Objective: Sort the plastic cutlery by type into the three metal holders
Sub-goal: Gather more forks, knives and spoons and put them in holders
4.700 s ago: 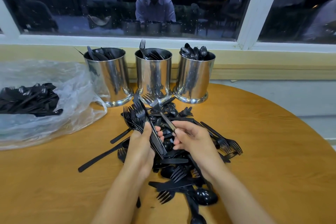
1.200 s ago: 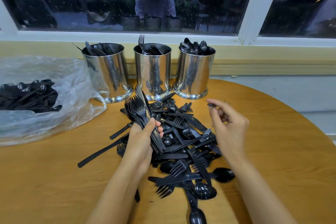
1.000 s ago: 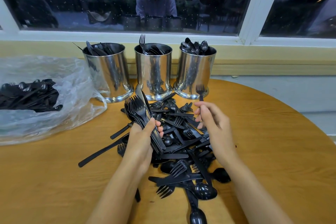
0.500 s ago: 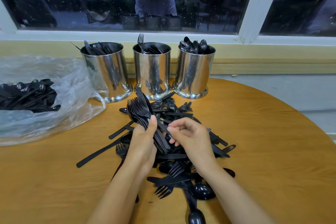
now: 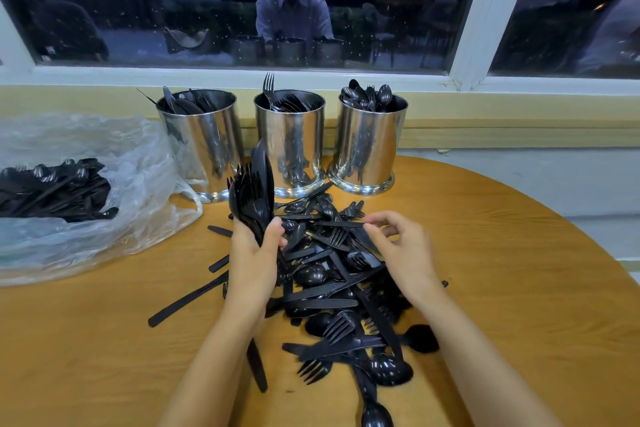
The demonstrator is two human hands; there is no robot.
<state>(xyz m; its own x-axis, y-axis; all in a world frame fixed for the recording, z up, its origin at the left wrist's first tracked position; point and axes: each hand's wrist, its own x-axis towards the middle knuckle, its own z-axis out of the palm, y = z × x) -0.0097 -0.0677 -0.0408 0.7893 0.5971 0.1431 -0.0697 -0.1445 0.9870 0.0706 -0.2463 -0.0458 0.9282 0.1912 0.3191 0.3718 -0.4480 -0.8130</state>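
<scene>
Three shiny metal holders stand in a row at the table's far edge: the left holder (image 5: 202, 146) has knives, the middle holder (image 5: 290, 142) forks, the right holder (image 5: 370, 139) spoons. In front of them lies a pile of black plastic cutlery (image 5: 332, 291). My left hand (image 5: 252, 263) grips an upright bundle of forks (image 5: 252, 191) at the pile's left side, its tines just before the middle holder. My right hand (image 5: 403, 248) hovers over the pile's right part, thumb and forefinger pinching the end of a thin black handle (image 5: 337, 224) that lies level.
A clear plastic bag (image 5: 104, 156) with more black cutlery rests at the left on the round wooden table (image 5: 502, 270). A yellow ledge and a dark window rise right behind the holders. Loose knives stick out from the pile towards the left front.
My right hand has left the fork bundle and moved right over the pile to a thin handle. My left hand has tipped the bundle more upright.
</scene>
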